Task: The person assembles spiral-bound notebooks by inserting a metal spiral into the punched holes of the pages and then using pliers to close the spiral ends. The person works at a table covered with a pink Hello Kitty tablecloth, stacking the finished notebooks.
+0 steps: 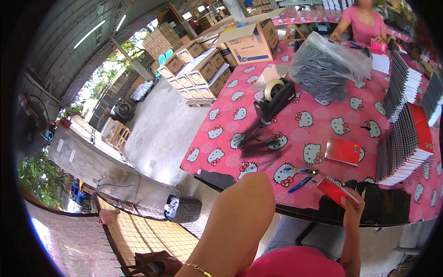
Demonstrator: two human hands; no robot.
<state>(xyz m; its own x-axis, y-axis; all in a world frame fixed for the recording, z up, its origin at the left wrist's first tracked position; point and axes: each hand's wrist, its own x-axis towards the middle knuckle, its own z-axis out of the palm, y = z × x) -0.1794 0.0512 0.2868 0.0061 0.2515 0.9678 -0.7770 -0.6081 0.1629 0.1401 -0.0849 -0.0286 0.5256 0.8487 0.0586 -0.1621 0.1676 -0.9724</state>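
My right hand [353, 206] grips a small red notebook [337, 191] at the table's near edge, its fingers closed round the lower end. A black spiral coil shows along the notebook's upper edge. My left arm is bent, its elbow raised close in front of me; the left hand itself is outside the picture. Left of the held notebook lie pliers with blue handles [300, 183]. Just beyond, another red notebook [342, 152] lies flat. Loose black spiral coils [263, 146] are heaped farther left. Tall stacks of spiral notebooks [406, 150] stand to the right.
A black tape dispenser [275, 100] and a clear plastic bag of black coils [323, 69] sit farther back on the pink patterned tablecloth [212, 152]. Cardboard boxes [254, 42] stand beyond. A person in pink [364, 23] works across the table. A dark bin [184, 210] stands on the floor.
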